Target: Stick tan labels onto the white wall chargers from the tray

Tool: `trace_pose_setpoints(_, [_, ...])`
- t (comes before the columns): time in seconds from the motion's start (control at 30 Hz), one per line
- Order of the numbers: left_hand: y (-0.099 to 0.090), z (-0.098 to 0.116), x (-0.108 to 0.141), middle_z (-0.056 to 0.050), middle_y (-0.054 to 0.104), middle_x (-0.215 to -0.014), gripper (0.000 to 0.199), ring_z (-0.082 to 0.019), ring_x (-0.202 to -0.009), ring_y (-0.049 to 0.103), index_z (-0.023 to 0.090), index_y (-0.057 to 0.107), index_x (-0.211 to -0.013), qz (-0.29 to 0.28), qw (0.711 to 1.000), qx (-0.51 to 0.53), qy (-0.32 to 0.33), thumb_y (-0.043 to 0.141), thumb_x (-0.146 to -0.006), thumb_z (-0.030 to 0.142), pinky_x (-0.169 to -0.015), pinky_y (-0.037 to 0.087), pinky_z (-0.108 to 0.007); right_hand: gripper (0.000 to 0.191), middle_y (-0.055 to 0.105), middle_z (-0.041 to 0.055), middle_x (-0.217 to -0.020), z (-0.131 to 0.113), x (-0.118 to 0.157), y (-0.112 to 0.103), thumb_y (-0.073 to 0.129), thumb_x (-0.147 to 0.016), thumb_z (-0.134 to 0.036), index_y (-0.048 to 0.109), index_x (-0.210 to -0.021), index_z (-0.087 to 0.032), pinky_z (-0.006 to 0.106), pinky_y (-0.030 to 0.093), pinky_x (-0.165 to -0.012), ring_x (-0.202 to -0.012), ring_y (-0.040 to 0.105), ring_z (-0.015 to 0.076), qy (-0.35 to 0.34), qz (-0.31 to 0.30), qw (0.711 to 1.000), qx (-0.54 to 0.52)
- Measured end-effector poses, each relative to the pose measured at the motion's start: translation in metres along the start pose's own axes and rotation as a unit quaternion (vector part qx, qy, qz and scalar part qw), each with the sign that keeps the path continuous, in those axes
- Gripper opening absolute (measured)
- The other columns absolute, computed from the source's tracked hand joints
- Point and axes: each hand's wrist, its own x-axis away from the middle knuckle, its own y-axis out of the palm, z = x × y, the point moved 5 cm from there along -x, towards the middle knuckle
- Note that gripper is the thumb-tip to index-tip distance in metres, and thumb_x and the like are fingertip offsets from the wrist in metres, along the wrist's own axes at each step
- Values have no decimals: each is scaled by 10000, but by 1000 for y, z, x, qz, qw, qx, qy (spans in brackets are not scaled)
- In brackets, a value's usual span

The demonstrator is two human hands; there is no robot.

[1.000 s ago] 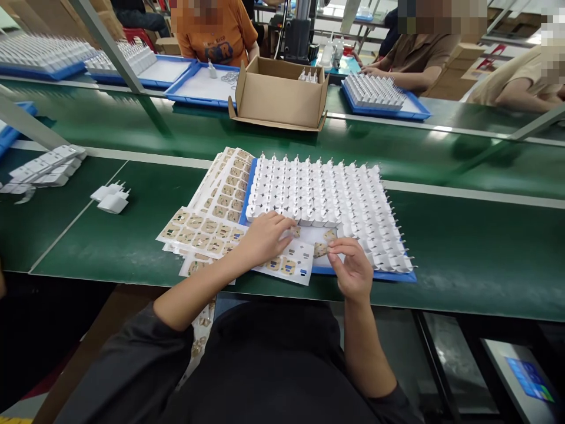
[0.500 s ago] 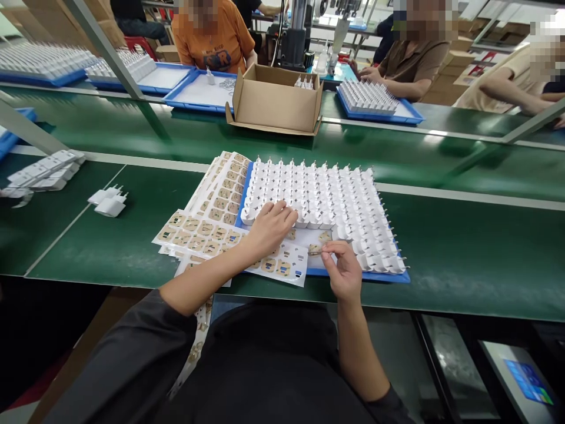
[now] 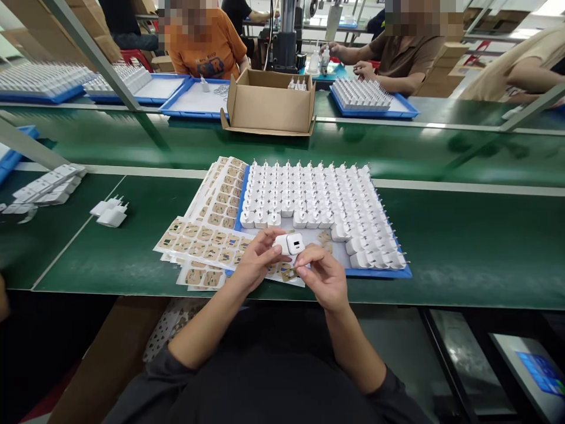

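Note:
My left hand point(image 3: 256, 259) is closed around a white plug charger point(image 3: 290, 243), its port end turned up toward me. Close beside it, my right hand point(image 3: 324, 277) pinches a small tan sticker point(image 3: 289, 274) below the charger. Behind both hands, a blue tray point(image 3: 384, 273) carries rows of white plug chargers point(image 3: 309, 188) standing prongs up, with a gap in the front row. Sheets of tan die-cut stickers point(image 3: 198, 238) lie left of the tray, and one reaches under my left hand. A few loose stickers point(image 3: 325, 237) rest on the tray's bare floor.
Loose chargers point(image 3: 110, 212) and a white stack point(image 3: 50, 182) lie on the green bench to the left. Across the green belt point(image 3: 185, 138) stand an open cardboard box point(image 3: 269, 106) and more blue trays point(image 3: 373, 111). Co-workers sit beyond; a metal post point(image 3: 97, 56) slants at left.
My left hand has lifted a charger out of the tray's front row and brought it toward me. My right hand, still pinching the sticker, has moved left to meet it.

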Motion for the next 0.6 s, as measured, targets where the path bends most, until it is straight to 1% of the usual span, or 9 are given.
trace_pose_setpoints(0.07, [-2, -3, 2, -61, 720, -1137, 497, -212, -1039, 671, 233, 687, -1184, -16, 999, -24, 14, 863, -749, 396, -867, 554, -292, 95, 629, 14, -822, 0, 0, -1, 680, -918, -172, 707, -947, -259, 305, 472, -740, -793, 595, 166, 5, 10, 1000, -16])
trace_pose_setpoints(0.13, [-4, -3, 3, -78, 717, -1221, 474, -238, -1146, 651, 232, 696, -1220, -22, 997, -70, 37, 832, -794, 388, -959, 522, -312, 86, 628, 17, -818, 2, 0, -1, 684, -915, -177, 711, -935, -256, 306, 470, -733, -790, 592, 168, 19, 12, 999, -26])
trace_pose_setpoints(0.27, [-4, 1, 7, -91, 684, -1321, 379, -250, -1205, 635, 249, 654, -1297, -17, 983, -152, 96, 615, -971, 439, -1025, 496, -363, 39, 628, 15, -809, 8, 3, 4, 705, -907, -213, 710, -897, -250, 299, 461, -703, -760, 578, 161, 53, -6, 996, -64])
trace_pose_setpoints(0.33, [-1, 4, 9, -103, 640, -1383, 406, -267, -1277, 589, 241, 662, -1297, -18, 969, -202, 140, 539, -1000, 488, -1074, 471, -386, 22, 624, 13, -798, 12, 6, 8, 716, -901, -242, 707, -881, -246, 293, 453, -676, -733, 564, 156, 69, -14, 993, -94])
trace_pose_setpoints(0.37, [0, 4, 9, -112, 617, -1402, 446, -277, -1296, 571, 235, 662, -1308, -20, 961, -225, 159, 536, -991, 522, -1084, 466, -392, 27, 623, 12, -793, 13, 7, 9, 722, -897, -254, 706, -878, -244, 290, 450, -666, -722, 559, 153, 78, -19, 991, -109])
trace_pose_setpoints(0.4, [1, 5, 9, -123, 607, -1396, 491, -287, -1287, 573, 229, 659, -1321, -25, 954, -246, 171, 554, -971, 556, -1075, 475, -396, 34, 622, 11, -788, 15, 7, 11, 728, -893, -264, 705, -879, -243, 287, 448, -659, -714, 555, 151, 86, -25, 988, -122])
trace_pose_setpoints(0.47, [0, 3, 7, -139, 638, -1304, 560, -296, -1196, 618, 207, 668, -1309, -32, 943, -281, 175, 629, -910, 598, -1023, 510, -404, 65, 616, 8, -768, 19, 8, 13, 740, -884, -289, 700, -872, -239, 284, 450, -653, -702, 551, 148, 97, -35, 984, -146])
trace_pose_setpoints(0.53, [-3, 1, 5, -137, 673, -1232, 566, -291, -1118, 656, 196, 673, -1282, -23, 941, -298, 157, 700, -865, 577, -988, 531, -409, 117, 609, 4, -743, 21, 7, 15, 753, -871, -326, 688, -845, -233, 284, 456, -647, -690, 550, 149, 103, -36, 980, -164])
trace_pose_setpoints(0.6, [-7, 1, 6, -127, 702, -1204, 531, -282, -1099, 680, 200, 650, -1284, 2, 944, -297, 144, 724, -866, 519, -995, 535, -416, 171, 604, 3, -718, 21, 6, 15, 765, -856, -361, 671, -817, -224, 284, 462, -628, -668, 549, 149, 106, -31, 980, -166])
